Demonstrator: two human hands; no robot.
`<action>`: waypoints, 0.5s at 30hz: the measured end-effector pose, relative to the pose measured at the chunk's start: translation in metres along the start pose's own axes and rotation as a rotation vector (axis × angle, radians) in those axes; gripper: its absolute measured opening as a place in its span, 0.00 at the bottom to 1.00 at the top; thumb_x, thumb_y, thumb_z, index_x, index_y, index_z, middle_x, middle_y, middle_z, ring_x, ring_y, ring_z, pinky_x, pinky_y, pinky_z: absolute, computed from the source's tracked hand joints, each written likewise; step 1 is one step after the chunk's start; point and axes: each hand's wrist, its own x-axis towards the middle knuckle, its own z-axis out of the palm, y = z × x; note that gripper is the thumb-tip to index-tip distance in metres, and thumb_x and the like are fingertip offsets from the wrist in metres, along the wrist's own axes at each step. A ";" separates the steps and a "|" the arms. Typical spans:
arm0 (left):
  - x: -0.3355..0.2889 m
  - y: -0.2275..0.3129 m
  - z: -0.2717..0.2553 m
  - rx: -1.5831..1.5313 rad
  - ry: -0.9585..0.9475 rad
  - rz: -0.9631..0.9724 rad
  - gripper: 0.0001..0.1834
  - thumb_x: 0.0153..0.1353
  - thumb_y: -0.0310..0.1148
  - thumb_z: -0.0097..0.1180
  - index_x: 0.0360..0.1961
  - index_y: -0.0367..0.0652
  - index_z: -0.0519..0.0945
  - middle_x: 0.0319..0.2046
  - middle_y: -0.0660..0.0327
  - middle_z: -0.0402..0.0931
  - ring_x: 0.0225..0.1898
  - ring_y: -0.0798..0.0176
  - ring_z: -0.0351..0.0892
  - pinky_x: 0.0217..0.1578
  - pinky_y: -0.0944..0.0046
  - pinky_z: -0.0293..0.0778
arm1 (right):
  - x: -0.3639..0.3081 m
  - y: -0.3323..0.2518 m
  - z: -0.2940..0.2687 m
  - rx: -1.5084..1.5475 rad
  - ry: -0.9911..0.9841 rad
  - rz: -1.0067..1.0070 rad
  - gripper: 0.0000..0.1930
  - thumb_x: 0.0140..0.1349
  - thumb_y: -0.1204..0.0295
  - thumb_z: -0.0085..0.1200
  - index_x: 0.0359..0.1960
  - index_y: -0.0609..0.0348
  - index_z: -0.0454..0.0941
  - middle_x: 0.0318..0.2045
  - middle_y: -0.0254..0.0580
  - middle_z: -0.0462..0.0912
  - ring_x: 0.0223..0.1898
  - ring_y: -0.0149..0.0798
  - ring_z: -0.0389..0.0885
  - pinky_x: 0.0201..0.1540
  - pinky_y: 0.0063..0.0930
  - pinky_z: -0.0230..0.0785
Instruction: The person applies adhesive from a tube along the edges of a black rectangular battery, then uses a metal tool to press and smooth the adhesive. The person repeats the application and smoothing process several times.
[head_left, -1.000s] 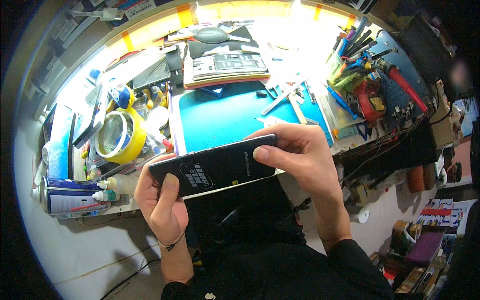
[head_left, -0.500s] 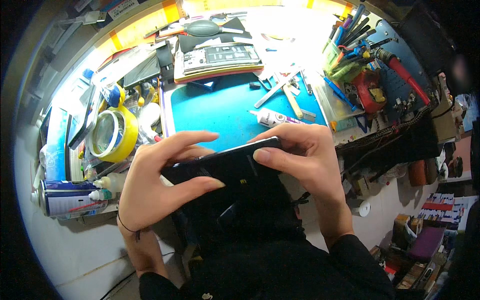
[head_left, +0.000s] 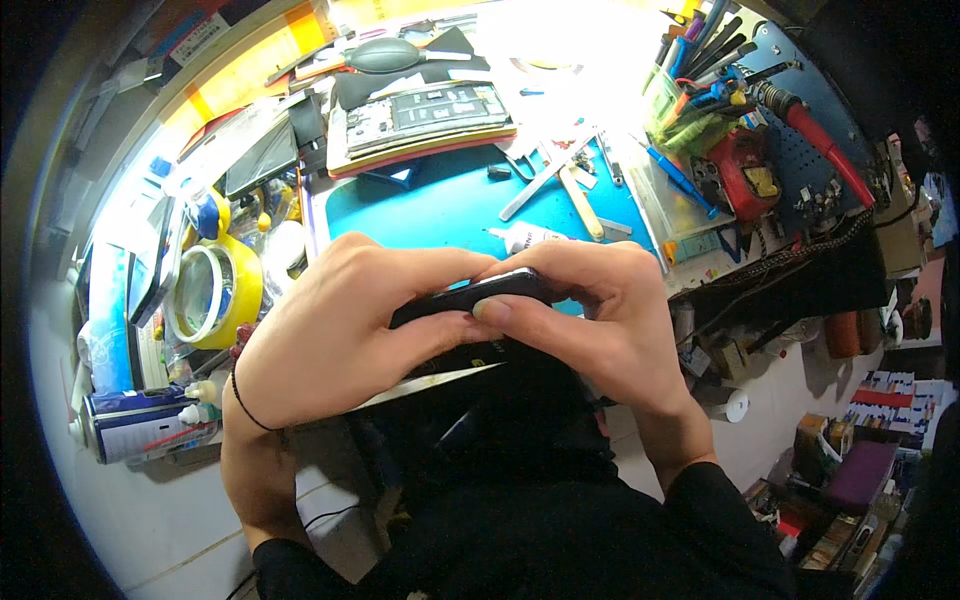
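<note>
head view: the left hand (head_left: 325, 335) and right hand (head_left: 625, 330) both pinch the black phone (head_left: 512, 287), thumbs on its near side with their tips close together, fingers reaching over its far edge; it sits between the two palms. just beyond the grip, a white tube (head_left: 525, 238) lies on the blue mat (head_left: 400, 215). left of the grip is a yellow tape roll (head_left: 246, 290); well beyond to its right, a red-handled tool (head_left: 828, 152).
</note>
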 end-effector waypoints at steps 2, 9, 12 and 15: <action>0.003 -0.001 -0.001 -0.050 -0.009 -0.023 0.16 0.65 0.35 0.68 0.51 0.40 0.87 0.31 0.47 0.85 0.29 0.49 0.84 0.33 0.59 0.76 | 0.002 0.001 -0.005 -0.039 -0.015 -0.002 0.12 0.65 0.71 0.70 0.44 0.67 0.89 0.35 0.42 0.90 0.36 0.29 0.88 0.41 0.21 0.77; -0.008 -0.030 0.002 -0.426 -0.035 -0.243 0.15 0.69 0.36 0.68 0.45 0.33 0.87 0.23 0.69 0.74 0.26 0.78 0.66 0.25 0.71 0.61 | -0.008 0.022 -0.050 -1.003 0.180 -0.409 0.18 0.58 0.65 0.74 0.48 0.58 0.87 0.43 0.40 0.85 0.45 0.38 0.79 0.46 0.36 0.72; -0.006 -0.042 0.010 -0.559 -0.050 -0.293 0.15 0.69 0.37 0.67 0.43 0.32 0.87 0.23 0.72 0.71 0.26 0.79 0.62 0.25 0.72 0.57 | -0.015 0.024 -0.044 -1.111 0.085 -0.354 0.21 0.56 0.71 0.73 0.53 0.57 0.86 0.48 0.40 0.82 0.52 0.43 0.75 0.52 0.42 0.68; -0.002 -0.053 0.010 -0.539 -0.055 -0.327 0.15 0.70 0.37 0.67 0.43 0.32 0.86 0.24 0.73 0.70 0.26 0.80 0.63 0.25 0.73 0.57 | -0.008 0.028 -0.042 -1.177 0.082 -0.403 0.24 0.52 0.75 0.70 0.54 0.58 0.84 0.46 0.41 0.81 0.48 0.47 0.77 0.51 0.43 0.67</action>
